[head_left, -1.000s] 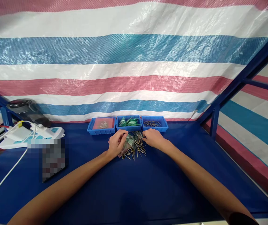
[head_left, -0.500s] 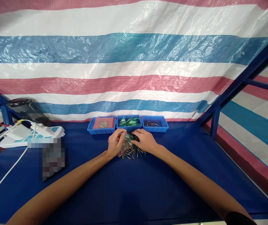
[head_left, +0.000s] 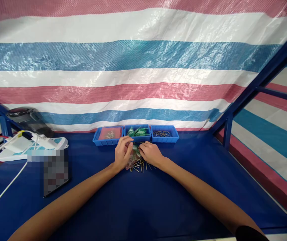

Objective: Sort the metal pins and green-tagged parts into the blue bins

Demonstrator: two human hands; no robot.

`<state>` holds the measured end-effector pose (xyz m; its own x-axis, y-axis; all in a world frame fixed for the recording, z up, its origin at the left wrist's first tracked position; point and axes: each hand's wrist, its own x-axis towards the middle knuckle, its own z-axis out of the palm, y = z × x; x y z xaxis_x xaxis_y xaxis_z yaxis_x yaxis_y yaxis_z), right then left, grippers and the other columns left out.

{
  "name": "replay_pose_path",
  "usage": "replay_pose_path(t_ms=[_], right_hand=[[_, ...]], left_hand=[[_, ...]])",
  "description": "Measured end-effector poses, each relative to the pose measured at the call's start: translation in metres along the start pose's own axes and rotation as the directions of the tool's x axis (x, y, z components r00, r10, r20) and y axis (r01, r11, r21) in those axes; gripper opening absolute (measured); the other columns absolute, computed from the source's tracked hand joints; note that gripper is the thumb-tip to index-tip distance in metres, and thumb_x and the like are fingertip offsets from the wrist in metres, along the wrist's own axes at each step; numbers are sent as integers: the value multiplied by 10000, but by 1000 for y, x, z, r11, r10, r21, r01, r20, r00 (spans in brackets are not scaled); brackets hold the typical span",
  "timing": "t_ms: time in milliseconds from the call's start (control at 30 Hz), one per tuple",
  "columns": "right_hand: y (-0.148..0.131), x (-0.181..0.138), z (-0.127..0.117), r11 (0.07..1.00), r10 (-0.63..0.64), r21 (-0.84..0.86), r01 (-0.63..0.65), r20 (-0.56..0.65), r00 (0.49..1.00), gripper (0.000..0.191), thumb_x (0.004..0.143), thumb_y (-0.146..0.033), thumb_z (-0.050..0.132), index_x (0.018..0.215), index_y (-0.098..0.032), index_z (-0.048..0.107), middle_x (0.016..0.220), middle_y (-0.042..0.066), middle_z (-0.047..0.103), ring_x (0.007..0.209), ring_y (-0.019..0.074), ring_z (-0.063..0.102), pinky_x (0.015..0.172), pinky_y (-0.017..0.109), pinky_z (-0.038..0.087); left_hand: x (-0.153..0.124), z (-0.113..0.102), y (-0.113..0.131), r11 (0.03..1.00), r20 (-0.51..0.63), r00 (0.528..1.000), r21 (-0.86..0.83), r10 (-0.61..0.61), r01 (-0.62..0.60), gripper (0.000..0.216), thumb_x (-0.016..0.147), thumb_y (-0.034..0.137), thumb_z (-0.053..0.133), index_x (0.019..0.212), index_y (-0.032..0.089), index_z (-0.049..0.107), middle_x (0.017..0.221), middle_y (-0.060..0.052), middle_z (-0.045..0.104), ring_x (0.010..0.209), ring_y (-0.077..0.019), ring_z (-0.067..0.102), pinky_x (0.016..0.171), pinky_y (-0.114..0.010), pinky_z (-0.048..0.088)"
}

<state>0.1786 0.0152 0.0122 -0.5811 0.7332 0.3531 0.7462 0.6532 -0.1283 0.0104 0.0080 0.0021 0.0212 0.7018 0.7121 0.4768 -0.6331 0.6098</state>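
Observation:
My left hand point(head_left: 122, 154) is closed on a clear plastic bag point(head_left: 130, 163) that looks slightly pink, with its fingers curled around the upper edge. My right hand point(head_left: 151, 154) is just to the right, fingers bent and pressed together at the bag's opening; what they pinch is hidden. Between the hands, something green shows through the plastic. Below them, a loose pile of small brass-coloured metal pins point(head_left: 141, 164) lies on the blue table point(head_left: 143, 197), partly covered by the bag and my right hand.
Behind my hands stand three blue bins: a left bin point(head_left: 107, 142) with a pink bag, a middle bin point(head_left: 143, 139) with green bags, a right bin point(head_left: 165, 138) with thin metal pins. At left are a power strip point(head_left: 58, 144), a blurred dark device point(head_left: 56, 174) and a bottle point(head_left: 30, 120).
My right hand has shifted slightly left, closer to my left hand, with its fingers drawn more together. My left hand stays on the bag. The view has tilted a little.

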Motion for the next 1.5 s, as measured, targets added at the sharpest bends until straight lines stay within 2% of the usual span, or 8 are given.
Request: replay_pose_path(t_ms=[200,400,567,667,867,1100,1300,1500], right_hand=[[5,-7,-11,940,91,340,26,-322,942,207,942,-220,376,946,-172,577,888,72,650,799,162,595,752,270,447],[12,-17,-11,863,113,491,122,-422,899,179,935,-220,385,932,-177,558,888,74,623,827,161,599,766,278,461],[9,-19,-7,804,211,590,75,-401,891,222,946,-257,369,961,-179,577,930,69,644,872,163,613,808,281,466],[7,-20,-5,775,225,630,57,-358,906,241,947,-281,376,1016,-177,582,987,72,644,922,173,603,831,287,456],[4,-21,6,812,205,582,49,-362,910,198,894,-327,495,815,-170,586,721,34,556,664,149,505,630,261,416],[7,-21,12,731,414,671,-121,-296,861,311,830,-344,588,587,-172,501,548,-38,451,528,101,413,537,224,337],[6,-19,9,707,369,702,-85,-265,891,260,861,-335,538,666,-168,578,608,-13,525,575,118,478,587,228,373],[7,-20,9,715,388,695,-76,-304,870,266,863,-321,532,642,-178,488,605,-33,432,568,107,418,572,219,346]], left_hand=[[6,0,4,1000,216,976,-5,-27,29,416,882,318,509,1280,221,437,1220,-105,557,1164,-239,490,1001,-430,374],[7,3,2,988,317,943,-76,-102,132,616,844,352,572,1389,235,309,991,-42,637,844,-161,602,823,-323,475],[4,3,-4,985,315,942,-83,-116,149,299,831,352,596,1088,200,615,843,-20,652,745,-144,605,713,-250,477],[0,3,-7,993,274,958,-66,-81,103,188,824,349,609,881,176,658,783,-12,651,699,-133,596,682,-232,467],[0,0,-2,1000,254,967,-17,6,-2,208,865,356,548,870,161,620,792,-32,630,717,-140,580,690,-240,457],[5,3,-2,998,397,916,15,-59,58,235,871,375,533,928,169,632,857,-39,650,784,-163,598,720,-258,454],[3,2,-3,999,370,928,-11,39,-37,282,919,331,449,835,150,649,755,-48,620,749,-160,554,695,-264,426],[6,2,1,998,369,928,-21,-45,57,253,905,349,475,901,161,644,837,-48,639,781,-161,581,719,-259,438]])
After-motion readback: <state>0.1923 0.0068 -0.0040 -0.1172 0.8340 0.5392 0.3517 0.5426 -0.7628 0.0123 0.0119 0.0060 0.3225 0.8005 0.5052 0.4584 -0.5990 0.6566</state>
